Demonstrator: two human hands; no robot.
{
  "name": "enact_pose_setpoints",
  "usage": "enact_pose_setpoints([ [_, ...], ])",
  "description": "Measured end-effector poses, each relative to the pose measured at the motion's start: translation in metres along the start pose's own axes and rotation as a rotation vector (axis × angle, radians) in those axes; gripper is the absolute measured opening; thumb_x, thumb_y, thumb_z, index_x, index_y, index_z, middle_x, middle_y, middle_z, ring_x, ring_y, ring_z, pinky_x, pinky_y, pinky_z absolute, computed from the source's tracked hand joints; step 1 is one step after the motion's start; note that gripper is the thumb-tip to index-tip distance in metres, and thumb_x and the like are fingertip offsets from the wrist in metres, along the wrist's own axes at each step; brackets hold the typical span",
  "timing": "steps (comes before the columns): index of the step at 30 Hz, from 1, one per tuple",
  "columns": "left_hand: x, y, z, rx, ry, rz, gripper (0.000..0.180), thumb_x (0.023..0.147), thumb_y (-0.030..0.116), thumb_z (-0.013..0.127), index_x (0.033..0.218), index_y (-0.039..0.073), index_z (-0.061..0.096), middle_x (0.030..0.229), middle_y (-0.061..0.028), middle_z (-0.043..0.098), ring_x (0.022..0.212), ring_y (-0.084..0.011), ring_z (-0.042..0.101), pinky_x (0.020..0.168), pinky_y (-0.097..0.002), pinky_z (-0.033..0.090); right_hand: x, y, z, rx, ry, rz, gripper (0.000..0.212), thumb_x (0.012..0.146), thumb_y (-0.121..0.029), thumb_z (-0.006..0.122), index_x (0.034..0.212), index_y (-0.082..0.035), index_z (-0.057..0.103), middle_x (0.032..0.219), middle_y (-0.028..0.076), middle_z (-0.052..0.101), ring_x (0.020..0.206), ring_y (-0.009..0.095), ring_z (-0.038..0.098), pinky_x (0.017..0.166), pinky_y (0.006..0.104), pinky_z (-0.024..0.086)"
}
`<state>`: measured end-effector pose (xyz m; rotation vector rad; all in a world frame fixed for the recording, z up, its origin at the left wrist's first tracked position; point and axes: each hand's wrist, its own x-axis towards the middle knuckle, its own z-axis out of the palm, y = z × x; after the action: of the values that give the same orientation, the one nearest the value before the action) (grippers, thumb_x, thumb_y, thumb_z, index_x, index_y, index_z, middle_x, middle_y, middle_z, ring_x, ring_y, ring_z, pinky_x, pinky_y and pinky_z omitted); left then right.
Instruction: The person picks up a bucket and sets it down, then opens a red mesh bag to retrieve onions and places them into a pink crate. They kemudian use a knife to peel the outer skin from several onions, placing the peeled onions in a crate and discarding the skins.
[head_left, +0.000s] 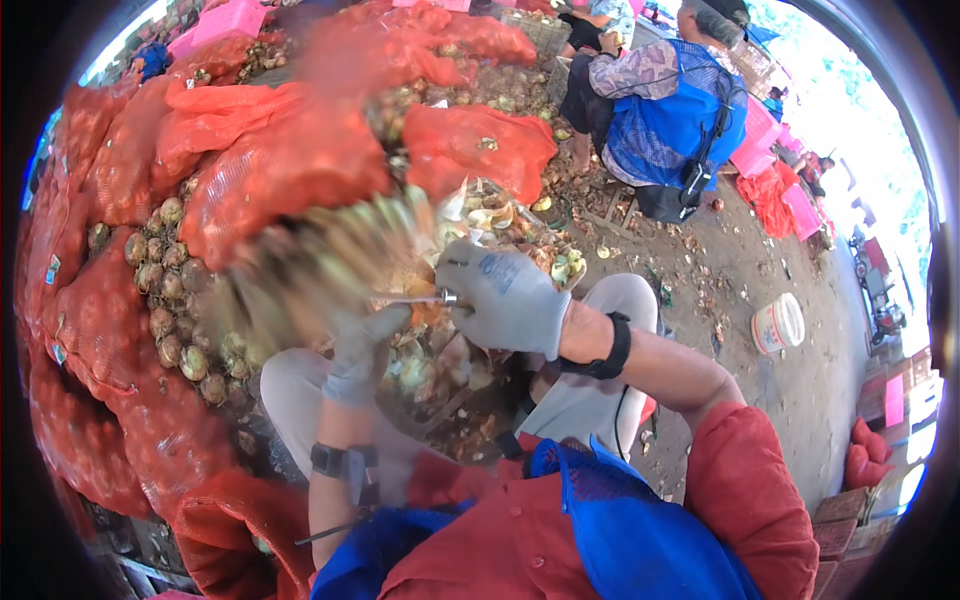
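Note:
My right hand [505, 300], in a grey work glove, is closed around the handle of a small knife [408, 299], whose thin metal blade points left. My left hand [360, 350], gloved too, is beside the blade tip; its fingers are smeared, and what they may hold cannot be made out. A large brownish-green blur [310, 265] covers the area just beyond it. Between my knees lies a heap of onion skins and trimmings [435, 370], partly hidden by my hands. Loose onions [172, 285] are piled to the left of my left hand.
Full red mesh sacks [120, 360] line the left side and another red sack [480, 150] lies ahead. An open red sack [245, 540] is near my left elbow. A person in a blue vest [670, 120] sits ahead right. A white bucket [778, 324] stands on the floor.

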<state>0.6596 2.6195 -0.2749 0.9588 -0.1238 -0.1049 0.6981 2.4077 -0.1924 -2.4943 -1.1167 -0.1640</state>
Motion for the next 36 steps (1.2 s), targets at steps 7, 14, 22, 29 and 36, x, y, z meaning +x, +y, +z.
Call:
enact_pose_setpoints([
  [7, -0.002, 0.016, 0.016, 0.104, -0.002, -0.059, 0.048, 0.080, 0.009, 0.070, 0.124, -0.007, 0.059, 0.115, -0.0125, 0.068, 0.107, -0.0211, 0.065, 0.096, -0.0337, 0.050, 0.006, 0.033, 0.042, -0.164, 0.042, 0.057, 0.026, 0.080, -0.010, 0.057, 0.105, -0.006, 0.060, 0.100, 0.013, 0.062, 0.089, 0.035, 0.065, 0.075, 0.0452, 0.053],
  [14, -0.002, 0.018, 0.019, 0.096, 0.004, -0.027, 0.057, 0.077, 0.015, 0.074, 0.129, -0.002, 0.057, 0.113, -0.0093, 0.069, 0.101, -0.0166, 0.067, 0.088, -0.0300, 0.053, -0.006, 0.017, 0.051, -0.091, 0.010, 0.086, 0.026, 0.081, -0.015, 0.059, 0.106, -0.007, 0.059, 0.100, 0.012, 0.063, 0.087, 0.034, 0.066, 0.073, 0.0463, 0.053],
  [22, 0.005, 0.011, 0.014, 0.124, 0.017, -0.014, 0.056, 0.075, 0.012, 0.078, 0.126, -0.001, 0.059, 0.112, -0.0082, 0.069, 0.103, -0.0157, 0.065, 0.084, -0.0301, 0.054, -0.003, 0.041, 0.074, -0.084, 0.005, 0.224, 0.022, 0.082, -0.013, 0.057, 0.102, -0.005, 0.060, 0.100, 0.015, 0.066, 0.086, 0.034, 0.067, 0.074, 0.0431, 0.054],
  [29, -0.002, 0.008, -0.001, 0.149, 0.015, -0.028, 0.071, 0.080, 0.021, 0.077, 0.139, -0.001, 0.043, 0.126, -0.0119, 0.060, 0.114, -0.0215, 0.061, 0.097, -0.0348, 0.050, -0.011, 0.051, 0.064, 0.048, 0.102, 0.425, 0.017, 0.085, -0.017, 0.059, 0.095, -0.005, 0.066, 0.085, 0.020, 0.068, 0.083, 0.037, 0.067, 0.076, 0.0477, 0.052],
  [36, 0.009, 0.001, 0.004, -0.055, 0.044, 0.115, 0.069, 0.085, 0.027, 0.075, 0.139, -0.002, 0.044, 0.130, -0.0096, 0.059, 0.119, -0.0205, 0.058, 0.105, -0.0355, 0.046, -0.011, -0.007, 0.045, 0.329, 0.198, 0.363, 0.045, 0.094, -0.027, 0.060, 0.133, -0.005, 0.052, 0.085, 0.020, 0.068, 0.079, 0.037, 0.067, 0.070, 0.0459, 0.053],
])
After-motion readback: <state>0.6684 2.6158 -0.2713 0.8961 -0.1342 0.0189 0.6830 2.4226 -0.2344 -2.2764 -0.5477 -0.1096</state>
